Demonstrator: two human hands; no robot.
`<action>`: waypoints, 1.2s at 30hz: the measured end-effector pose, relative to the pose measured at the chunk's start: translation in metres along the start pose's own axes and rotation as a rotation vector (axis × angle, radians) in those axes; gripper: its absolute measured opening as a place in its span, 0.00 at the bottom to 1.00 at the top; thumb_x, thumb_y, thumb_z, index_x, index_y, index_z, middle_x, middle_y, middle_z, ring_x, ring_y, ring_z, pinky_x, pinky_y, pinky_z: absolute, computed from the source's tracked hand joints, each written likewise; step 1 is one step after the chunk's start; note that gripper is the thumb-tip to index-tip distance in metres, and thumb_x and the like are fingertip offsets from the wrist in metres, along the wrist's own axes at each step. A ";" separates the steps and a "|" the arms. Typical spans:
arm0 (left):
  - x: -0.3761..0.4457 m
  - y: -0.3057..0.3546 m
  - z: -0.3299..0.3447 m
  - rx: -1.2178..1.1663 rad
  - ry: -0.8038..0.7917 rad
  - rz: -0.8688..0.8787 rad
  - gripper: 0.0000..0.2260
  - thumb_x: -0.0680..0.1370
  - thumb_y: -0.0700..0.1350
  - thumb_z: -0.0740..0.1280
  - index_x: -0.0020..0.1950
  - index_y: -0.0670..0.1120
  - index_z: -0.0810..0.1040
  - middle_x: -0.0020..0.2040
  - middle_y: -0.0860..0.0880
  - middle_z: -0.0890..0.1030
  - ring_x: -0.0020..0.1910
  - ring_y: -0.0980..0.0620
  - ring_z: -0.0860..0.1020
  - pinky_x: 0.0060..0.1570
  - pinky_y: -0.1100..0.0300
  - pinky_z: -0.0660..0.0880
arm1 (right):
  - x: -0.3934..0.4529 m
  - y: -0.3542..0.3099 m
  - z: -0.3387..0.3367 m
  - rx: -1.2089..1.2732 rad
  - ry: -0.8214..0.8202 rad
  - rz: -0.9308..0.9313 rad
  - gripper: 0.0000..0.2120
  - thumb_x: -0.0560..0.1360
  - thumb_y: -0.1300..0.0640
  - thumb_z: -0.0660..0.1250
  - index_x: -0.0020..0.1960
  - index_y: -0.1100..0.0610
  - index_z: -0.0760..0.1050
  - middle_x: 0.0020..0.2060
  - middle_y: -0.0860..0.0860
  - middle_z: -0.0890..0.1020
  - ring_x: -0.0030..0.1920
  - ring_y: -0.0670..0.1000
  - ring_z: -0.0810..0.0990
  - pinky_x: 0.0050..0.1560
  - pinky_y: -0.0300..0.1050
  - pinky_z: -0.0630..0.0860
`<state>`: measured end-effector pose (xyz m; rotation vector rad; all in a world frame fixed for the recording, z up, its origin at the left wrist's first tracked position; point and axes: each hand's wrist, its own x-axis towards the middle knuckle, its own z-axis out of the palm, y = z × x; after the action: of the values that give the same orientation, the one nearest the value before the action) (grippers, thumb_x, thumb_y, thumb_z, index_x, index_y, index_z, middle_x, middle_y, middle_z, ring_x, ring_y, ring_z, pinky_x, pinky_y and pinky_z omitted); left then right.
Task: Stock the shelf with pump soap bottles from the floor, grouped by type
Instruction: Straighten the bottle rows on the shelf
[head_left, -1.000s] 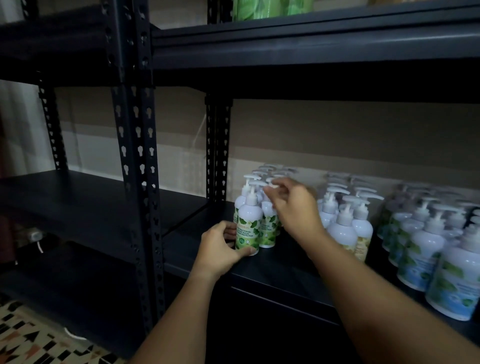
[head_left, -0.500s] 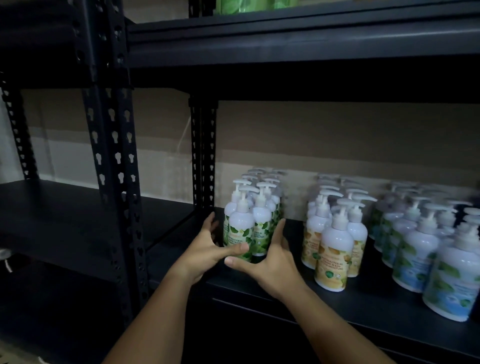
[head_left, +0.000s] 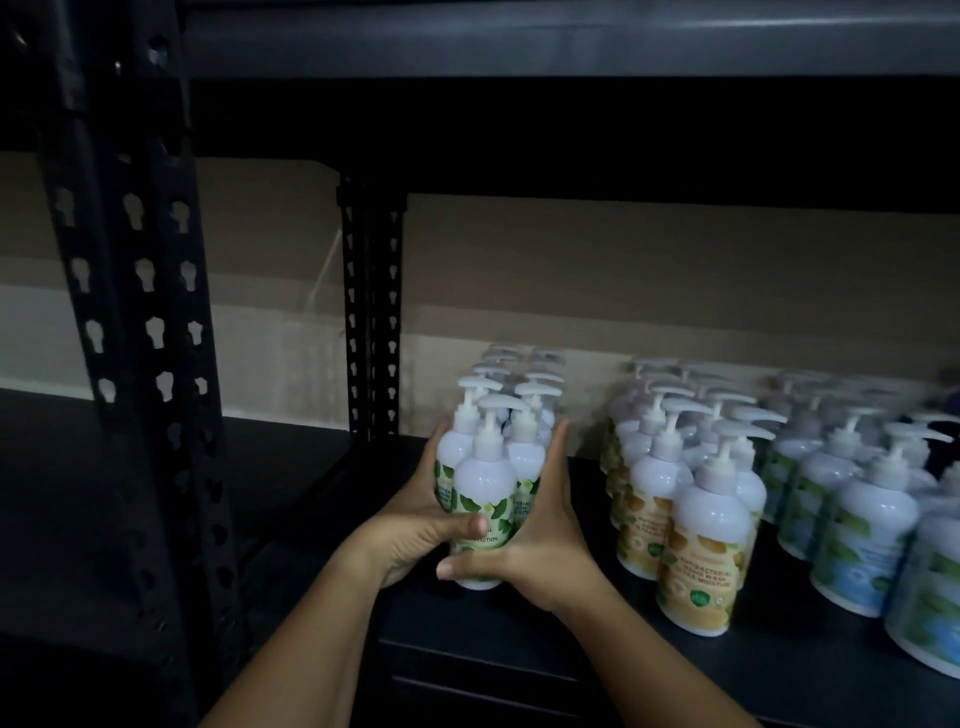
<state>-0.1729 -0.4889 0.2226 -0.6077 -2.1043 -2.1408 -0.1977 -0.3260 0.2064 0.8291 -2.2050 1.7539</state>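
White pump bottles with green-leaf labels (head_left: 485, 483) stand in rows near the left end of the black shelf (head_left: 753, 670). My left hand (head_left: 415, 525) presses flat on the left side of this group, thumb across the front bottle. My right hand (head_left: 540, 540) presses on the group's right side, thumb under the front bottle's label. Both palms squeeze the front bottles together. To the right stand rows of yellow-label bottles (head_left: 701, 551), then blue-and-green-label bottles (head_left: 857, 540).
A perforated black upright (head_left: 371, 312) stands just behind and left of the green group, and a thicker one (head_left: 140, 322) is nearer on the left. The upper shelf (head_left: 571, 41) hangs low overhead. A second dark shelf bay (head_left: 156, 467) lies to the left.
My right hand came down from the pump tops to the right side of the green group. Both hands closed in around the front bottles, and the view moved closer.
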 end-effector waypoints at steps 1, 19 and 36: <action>0.002 -0.003 -0.001 -0.006 -0.006 -0.001 0.63 0.52 0.58 0.88 0.81 0.60 0.57 0.70 0.57 0.79 0.70 0.55 0.77 0.61 0.60 0.79 | 0.001 0.003 0.000 -0.002 0.001 0.006 0.85 0.44 0.46 0.91 0.74 0.27 0.26 0.82 0.39 0.47 0.82 0.45 0.54 0.74 0.55 0.71; 0.041 -0.006 0.001 -0.260 0.292 -0.158 0.41 0.77 0.78 0.49 0.79 0.52 0.69 0.71 0.46 0.80 0.69 0.45 0.79 0.74 0.44 0.70 | -0.013 -0.023 0.002 -0.191 0.054 -0.047 0.81 0.49 0.37 0.87 0.72 0.28 0.22 0.78 0.34 0.32 0.80 0.39 0.36 0.82 0.58 0.54; 0.049 -0.027 -0.001 -0.173 0.232 -0.159 0.38 0.73 0.80 0.59 0.75 0.59 0.74 0.71 0.48 0.80 0.70 0.43 0.78 0.74 0.40 0.69 | -0.009 -0.010 -0.003 0.039 0.032 0.017 0.82 0.46 0.46 0.90 0.71 0.23 0.26 0.79 0.30 0.40 0.80 0.35 0.50 0.77 0.53 0.67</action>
<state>-0.2270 -0.4777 0.2135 -0.1955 -1.9183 -2.3638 -0.1852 -0.3216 0.2113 0.7875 -2.1710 1.8110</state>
